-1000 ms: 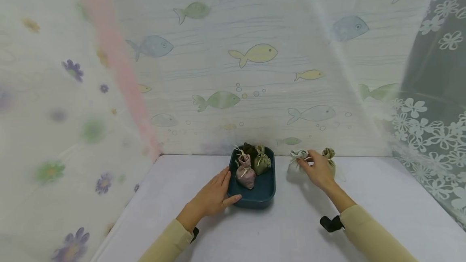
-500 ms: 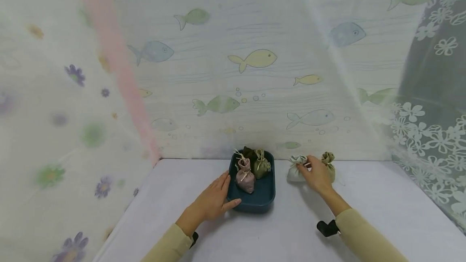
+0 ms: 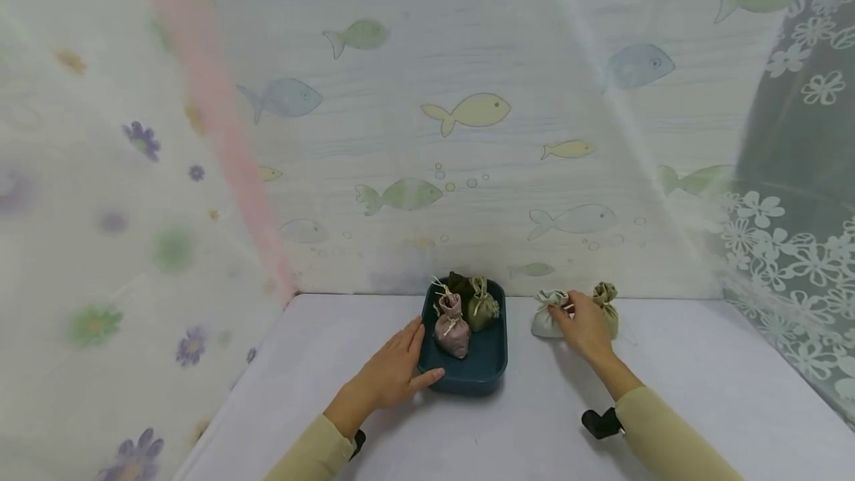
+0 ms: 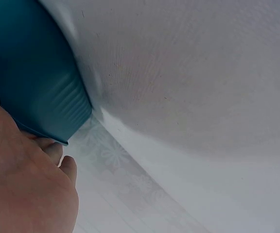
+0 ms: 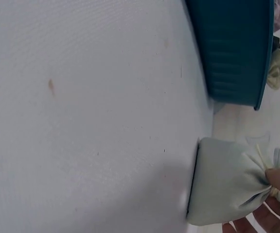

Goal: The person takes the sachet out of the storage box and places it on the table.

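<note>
A pale grey-green drawstring pouch stands on the table right of a dark teal tray. My right hand pinches its gathered neck between thumb and fingers. In the right wrist view the base of the pouch is right at the tabletop. My left hand rests along the tray's left side, fingers straight, thumb over the near rim. Inside the tray lie a pink pouch, an olive-green pouch and a dark pouch, partly hidden behind them.
Another olive pouch stands just behind my right hand, partly covered by it. A white cloth covers the table. Behind its far edge hangs a sheer curtain printed with fish, with flowered curtains at both sides.
The pale pouch, blurred a second ago, is now sharp and slightly lower against the table, its neck still in my right hand. The left hand keeps its place on the tray.
</note>
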`<state>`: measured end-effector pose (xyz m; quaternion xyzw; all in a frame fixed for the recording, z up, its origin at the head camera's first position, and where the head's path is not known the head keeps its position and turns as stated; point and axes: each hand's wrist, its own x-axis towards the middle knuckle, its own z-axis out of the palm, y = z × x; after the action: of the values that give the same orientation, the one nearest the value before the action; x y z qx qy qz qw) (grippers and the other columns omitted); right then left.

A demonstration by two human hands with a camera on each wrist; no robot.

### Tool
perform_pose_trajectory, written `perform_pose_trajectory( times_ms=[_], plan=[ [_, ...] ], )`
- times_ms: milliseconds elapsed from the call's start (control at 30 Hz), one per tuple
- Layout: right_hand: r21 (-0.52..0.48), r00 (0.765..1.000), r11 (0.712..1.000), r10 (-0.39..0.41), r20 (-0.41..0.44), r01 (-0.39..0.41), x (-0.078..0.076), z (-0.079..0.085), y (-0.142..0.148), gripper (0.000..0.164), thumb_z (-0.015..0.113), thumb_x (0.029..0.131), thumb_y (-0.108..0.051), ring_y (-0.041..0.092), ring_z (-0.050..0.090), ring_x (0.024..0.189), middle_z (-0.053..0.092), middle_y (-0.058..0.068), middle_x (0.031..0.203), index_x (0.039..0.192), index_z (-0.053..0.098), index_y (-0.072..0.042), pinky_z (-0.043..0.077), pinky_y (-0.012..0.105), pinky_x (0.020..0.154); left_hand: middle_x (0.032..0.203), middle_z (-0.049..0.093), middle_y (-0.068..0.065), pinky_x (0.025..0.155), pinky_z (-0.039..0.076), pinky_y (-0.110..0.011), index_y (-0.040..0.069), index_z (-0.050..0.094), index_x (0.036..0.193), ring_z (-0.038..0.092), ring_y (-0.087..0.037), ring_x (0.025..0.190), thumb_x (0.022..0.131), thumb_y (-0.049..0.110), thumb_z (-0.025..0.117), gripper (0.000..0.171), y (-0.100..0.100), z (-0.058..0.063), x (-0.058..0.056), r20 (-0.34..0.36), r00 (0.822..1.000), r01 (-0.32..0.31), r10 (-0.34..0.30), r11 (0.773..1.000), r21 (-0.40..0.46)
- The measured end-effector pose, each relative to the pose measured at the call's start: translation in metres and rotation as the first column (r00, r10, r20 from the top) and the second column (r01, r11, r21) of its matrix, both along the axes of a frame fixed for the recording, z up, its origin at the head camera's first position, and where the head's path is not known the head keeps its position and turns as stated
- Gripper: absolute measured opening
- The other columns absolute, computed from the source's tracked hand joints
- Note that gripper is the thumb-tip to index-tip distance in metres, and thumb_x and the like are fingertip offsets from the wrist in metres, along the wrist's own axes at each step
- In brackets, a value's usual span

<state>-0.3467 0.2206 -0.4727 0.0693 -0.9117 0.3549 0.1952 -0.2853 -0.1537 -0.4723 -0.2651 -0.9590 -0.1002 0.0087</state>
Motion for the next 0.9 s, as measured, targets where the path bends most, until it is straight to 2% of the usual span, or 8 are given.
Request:
perform_pose_trajectory(
  times_ms=[167, 333, 667, 900],
  plan=[
    [-0.018, 1.0, 1.0, -0.008, -0.006, 0.007, 0.002, 0.0028, 0.0001, 0.023, 0.066, 0.099, -0.018, 0.041, 0.067, 0.098, 0.068, 0.025, 0.11, 0.106, 0.064, 0.003, 0.055, 0.053, 0.078, 0.169, 0.013, -0.022, 0.122, 0.027, -0.052, -0.007, 0.021, 0.159, 0.022, -0.036, 0.154, 0.102, 0.072, 0.032, 0.099, 0.0004, 0.0014, -0.0001, -0.018, 1.0, 0.009, -0.009, 1.0, -0.002],
    [-0.019, 0.999, 0.999, -0.037, -0.025, 0.037, 0.0016, 0.0025, 0.0009, 0.022, 0.067, 0.098, -0.016, 0.041, 0.067, 0.096, 0.069, 0.026, 0.107, 0.106, 0.064, 0.005, 0.055, 0.053, 0.078, 0.168, 0.014, -0.023, 0.121, 0.028, -0.054, -0.009, 0.023, 0.159, 0.023, -0.039, 0.153, 0.102, 0.071, 0.035, 0.098, 0.0004, 0.0047, 0.0003, -0.008, 1.0, 0.016, -0.016, 1.0, 0.023],
    [-0.004, 0.999, 0.999, -0.051, -0.02, 0.051, 0.0025, -0.0022, 0.0032, 0.024, 0.069, 0.096, -0.018, 0.04, 0.065, 0.094, 0.069, 0.025, 0.104, 0.103, 0.065, 0.004, 0.053, 0.053, 0.079, 0.169, 0.013, -0.022, 0.122, 0.027, -0.053, -0.008, 0.021, 0.159, 0.022, -0.037, 0.154, 0.101, 0.071, 0.035, 0.099, 0.0008, -0.0002, -0.0004, 0.002, 1.0, 0.017, -0.017, 1.0, 0.016],
    [0.012, 0.999, 0.999, -0.034, 0.021, 0.034, 0.0091, 0.0028, 0.0057, 0.033, 0.071, 0.096, -0.018, 0.042, 0.064, 0.102, 0.067, 0.027, 0.112, 0.115, 0.065, 0.008, 0.052, 0.055, 0.085, 0.17, 0.011, -0.02, 0.123, 0.025, -0.051, -0.006, 0.019, 0.161, 0.02, -0.035, 0.155, 0.1, 0.074, 0.033, 0.101, -0.0003, -0.0032, -0.0013, 0.009, 1.0, 0.001, -0.002, 1.0, 0.006]
  ],
)
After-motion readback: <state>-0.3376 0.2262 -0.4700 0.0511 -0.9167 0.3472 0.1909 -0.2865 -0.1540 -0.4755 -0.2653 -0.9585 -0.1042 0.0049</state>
